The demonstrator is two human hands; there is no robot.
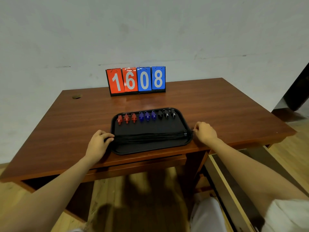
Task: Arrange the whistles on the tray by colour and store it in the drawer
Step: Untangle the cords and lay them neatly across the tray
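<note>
Head view shows the sorting itself looking finished: on the black tray (150, 149), along its twelve o'clock edge, stand the red whistles (126, 118) toward ten o'clock, the blue whistles (147, 116) in the middle and the black whistles (166, 113) toward two o'clock, three of each in one row. Their black cords (150, 137) lie gathered in a band across the tray's six o'clock half, running from nine to three. The left hand (98, 143) sits at the tray's nine o'clock rim with its fingers curled over that edge, and it seems to grip the rim where the cords loop. The right hand (204, 132) is closed at three o'clock, pinching the cords' loose ends just beside the rim. The tray rests on the counter (217, 106) near its six o'clock edge, in front of a flip scoreboard (135, 80). What remains, by my reading, is the storing — the drawer (234, 190) stands pulled out at about four o'clock of the tray, below the counter top, and the tray has not yet been lifted toward it.
</note>
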